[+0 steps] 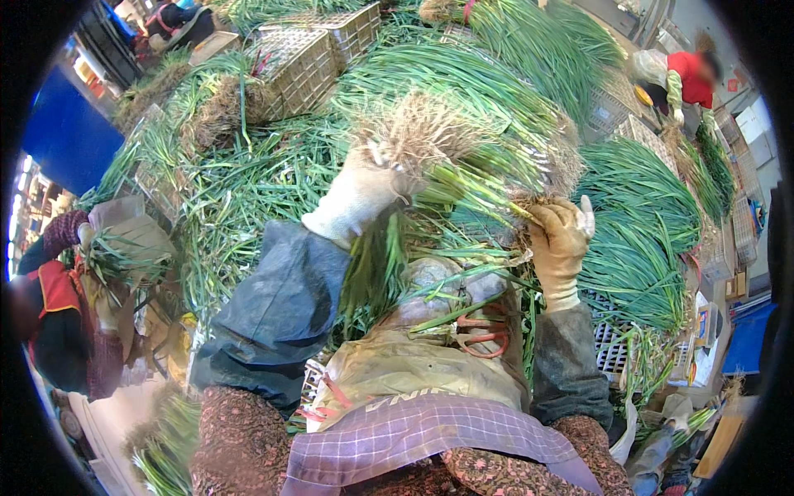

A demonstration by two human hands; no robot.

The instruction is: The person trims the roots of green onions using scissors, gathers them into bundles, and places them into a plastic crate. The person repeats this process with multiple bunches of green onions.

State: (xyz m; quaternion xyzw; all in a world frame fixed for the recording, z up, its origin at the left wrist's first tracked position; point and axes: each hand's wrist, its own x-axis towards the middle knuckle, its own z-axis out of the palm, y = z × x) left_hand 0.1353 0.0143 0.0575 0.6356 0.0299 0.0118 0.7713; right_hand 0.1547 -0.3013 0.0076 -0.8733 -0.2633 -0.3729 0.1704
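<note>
My left hand [378, 177], in a white knit glove, is closed around a bunch of green allium plants; its tangled dry roots [434, 127] point up and its leaves [375, 266] hang below. To the right, my right hand [558, 232], in a soiled tan glove, has its fingers curled on the root ends of a few allium stalks [499, 195], thumb raised. Just beyond both hands lies a large heap of long-leaved allium plants [459, 74]. Scissors with red-orange handles [487, 338] rest in my lap on a stained apron [422, 366], beside loose leaves.
Loose trimmed leaves [248, 198] cover the left side. Plastic crates [304, 68] stand at the back left. Another pile of allium plants [639, 235] lies on crates to the right. One person [62, 310] works at the left, another [688, 80] at the far right.
</note>
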